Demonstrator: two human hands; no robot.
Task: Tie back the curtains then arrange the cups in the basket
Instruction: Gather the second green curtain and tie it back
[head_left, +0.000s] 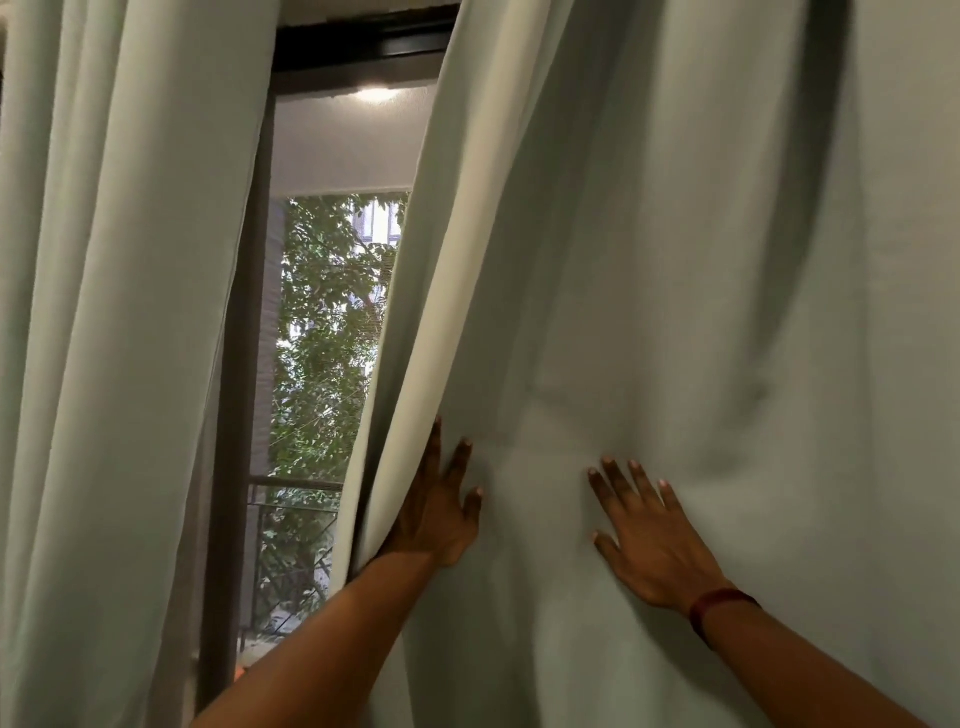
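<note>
Our left hand (441, 519), fingers straight, presses the right curtain (675, 234) near its edge at six o'clock; our right hand (647, 545), fingers spread flat, presses it at five o'clock.

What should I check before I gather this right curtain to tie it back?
1. Left hand at the right curtain's inner edge: ok, it lies along the edge fold.
2. Right hand on the fabric: ok, flat, fingers spread.
3. Fabric gathered into a bunch: not ok, it hangs wide and neither hand grips it.
4. Tie-back within reach: cannot tell, none in view.
5. Left curtain tied: not ok as far as shown, it hangs straight with no tie on it.
</note>
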